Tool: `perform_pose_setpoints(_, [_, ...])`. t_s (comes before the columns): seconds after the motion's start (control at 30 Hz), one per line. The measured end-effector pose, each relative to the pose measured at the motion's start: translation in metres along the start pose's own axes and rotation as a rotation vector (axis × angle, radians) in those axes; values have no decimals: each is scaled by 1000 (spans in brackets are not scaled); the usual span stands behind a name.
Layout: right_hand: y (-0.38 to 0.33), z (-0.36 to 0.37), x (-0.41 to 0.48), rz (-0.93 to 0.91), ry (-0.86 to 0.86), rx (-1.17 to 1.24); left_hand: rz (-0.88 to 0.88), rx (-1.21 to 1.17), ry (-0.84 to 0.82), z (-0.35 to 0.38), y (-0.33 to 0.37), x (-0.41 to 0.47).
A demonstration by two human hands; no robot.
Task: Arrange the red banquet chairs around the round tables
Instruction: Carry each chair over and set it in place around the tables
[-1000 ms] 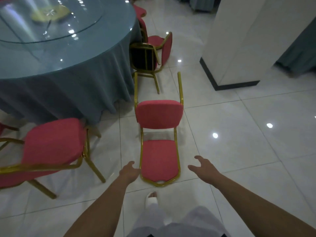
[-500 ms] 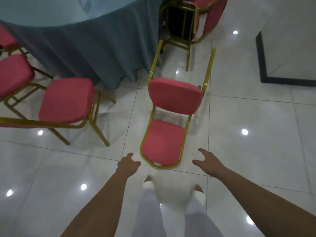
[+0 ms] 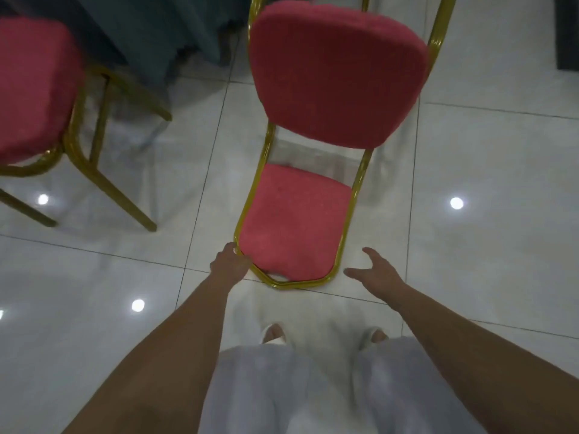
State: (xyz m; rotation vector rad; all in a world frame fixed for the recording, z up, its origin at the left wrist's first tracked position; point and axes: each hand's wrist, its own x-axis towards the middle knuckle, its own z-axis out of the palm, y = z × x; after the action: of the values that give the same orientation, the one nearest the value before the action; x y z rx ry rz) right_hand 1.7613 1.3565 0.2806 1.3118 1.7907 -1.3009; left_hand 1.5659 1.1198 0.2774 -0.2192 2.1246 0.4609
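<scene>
A standing chair [image 3: 34, 89] fills the far left beside the tablecloth [image 3: 163, 36]. The left hand [image 3: 230, 264] grips the tipped chair [image 3: 313, 151] at its gold frame corner; bare tile floor [image 3: 501, 245] right of the spread, empty right hand [image 3: 374, 272].

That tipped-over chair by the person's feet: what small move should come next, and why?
Probably close the right hand onto the gold frame. The fallen chair lies on its back on the tiled floor; the left hand already touches the frame's left corner, while the right hangs open, just clear of it.
</scene>
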Motion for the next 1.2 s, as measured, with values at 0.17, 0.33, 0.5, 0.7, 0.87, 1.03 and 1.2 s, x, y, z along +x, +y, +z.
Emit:
perform_pose_setpoints(0.17, [29,71,152,103,128,286,-67,-359,83,42,-24,165])
perform_pose_setpoints(0.33, [68,120,260,230,133,724,-111,-525,167,76,-48,284])
perform_pose_setpoints(0.5, [76,127,290,191,15,845,-19,-504,252,103,-59,312])
perform_pose_setpoints(0.7, [63,61,161,292,30,696,-137,-399,-58,48,-62,180])
perform_pose_setpoints(0.87, [20,-2,8,219,38,590,-65,-372,71,-28,-41,22])
perform_pose_setpoints(1.03, [-49,-81,-138,192,-21,483,-17,-354,165,-116,7,-141])
perform_pose_setpoints(1.2, [-110,-161,-245,151,-54,402,-40,-481,145,-189,63,-271])
